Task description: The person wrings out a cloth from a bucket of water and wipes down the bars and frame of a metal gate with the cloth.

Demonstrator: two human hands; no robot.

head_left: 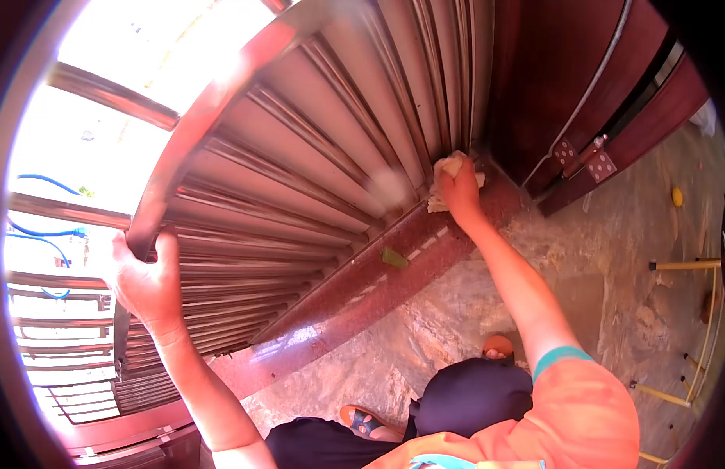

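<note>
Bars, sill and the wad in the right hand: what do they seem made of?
Bars: shiny metal, perhaps stainless steel, from the bright streaks along them.
Sill: probably polished stone or tile, judging by its glossy, reddish surface.
Wad: matte cloth or paper, given its pale, crumpled folds; can't tell which.

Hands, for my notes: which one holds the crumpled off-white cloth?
The right hand has the cloth; the left hand grips the curved, shiny metal rail.
</note>
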